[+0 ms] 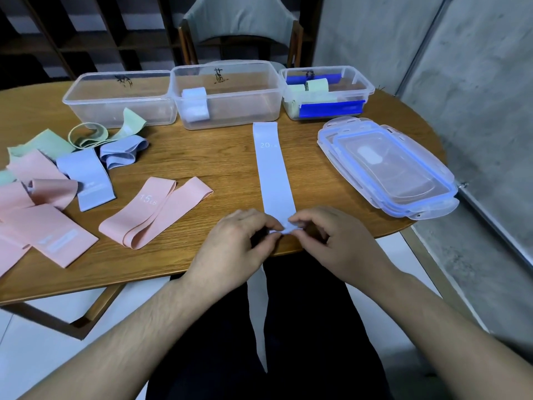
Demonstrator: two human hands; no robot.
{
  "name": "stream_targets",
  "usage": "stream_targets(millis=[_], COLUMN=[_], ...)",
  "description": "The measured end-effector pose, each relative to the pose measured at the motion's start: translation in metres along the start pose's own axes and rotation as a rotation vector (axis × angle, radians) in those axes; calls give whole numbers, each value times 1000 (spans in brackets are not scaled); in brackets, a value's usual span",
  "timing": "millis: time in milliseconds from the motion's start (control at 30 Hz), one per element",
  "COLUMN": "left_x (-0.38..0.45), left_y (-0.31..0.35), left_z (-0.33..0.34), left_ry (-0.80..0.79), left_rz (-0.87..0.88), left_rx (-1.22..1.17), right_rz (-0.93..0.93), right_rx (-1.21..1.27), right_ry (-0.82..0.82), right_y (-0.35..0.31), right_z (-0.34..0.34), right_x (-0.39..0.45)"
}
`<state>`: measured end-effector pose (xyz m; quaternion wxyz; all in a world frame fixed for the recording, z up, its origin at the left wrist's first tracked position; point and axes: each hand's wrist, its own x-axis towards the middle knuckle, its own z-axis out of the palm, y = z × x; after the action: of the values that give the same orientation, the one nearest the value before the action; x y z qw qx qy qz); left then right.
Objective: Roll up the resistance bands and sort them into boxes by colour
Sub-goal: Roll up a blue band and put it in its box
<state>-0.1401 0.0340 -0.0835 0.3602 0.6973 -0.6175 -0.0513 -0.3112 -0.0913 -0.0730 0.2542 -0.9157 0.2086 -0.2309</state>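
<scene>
A long pale blue band (272, 171) marked 20 LB lies flat on the wooden table (202, 157), running from the middle box toward me. My left hand (233, 249) and my right hand (331, 241) both pinch its near end at the table edge, where a small fold or roll shows. A blue strip (258, 316) hangs down below the hands. Three clear boxes stand at the back: the left box (86, 103) holds nothing, the middle box (259, 111) holds a rolled blue band (195, 103), the right box (291, 82) holds rolled green bands (317, 85).
Loose bands lie on the left: a folded pink 15 LB band (153, 210), more pink bands (43, 226), blue bands (86, 177) and green bands (92, 134). Stacked clear lids (389, 168) sit at the right. A chair (239, 27) stands behind the boxes; a concrete wall is on the right.
</scene>
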Motion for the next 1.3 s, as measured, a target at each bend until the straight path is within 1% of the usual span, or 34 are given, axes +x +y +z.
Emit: stream_targets(millis=[133, 333, 533, 800, 900, 1000, 1133, 1300], left_x=[4, 9, 12, 12, 12, 12, 12, 13], left_y=[5, 5, 3, -4, -5, -4, -3, 0], left_z=[-3, -7, -8, -10, -11, -10, -10, -9], left_ry=[-41, -75, -82, -124, -125, -112, -97, -99], left_rz=[-9, -29, 47, 139, 150, 158, 150, 116], left_rx=[18, 18, 61, 102, 114, 135, 150, 126], right_rz=[41, 56, 37, 17, -32, -136, -230, -255], right_rx=[38, 35, -11, -22, -57, -173, -257, -292], right_ry=[-62, -84, -133, -105, -81, -42, -42, -59], right_y=[-5, -5, -4, -1, 1, 4, 2, 1], right_z=[0, -1, -3, 2, 3, 2, 0, 1], right_x=[5, 8, 13, 10, 8, 7, 7, 10])
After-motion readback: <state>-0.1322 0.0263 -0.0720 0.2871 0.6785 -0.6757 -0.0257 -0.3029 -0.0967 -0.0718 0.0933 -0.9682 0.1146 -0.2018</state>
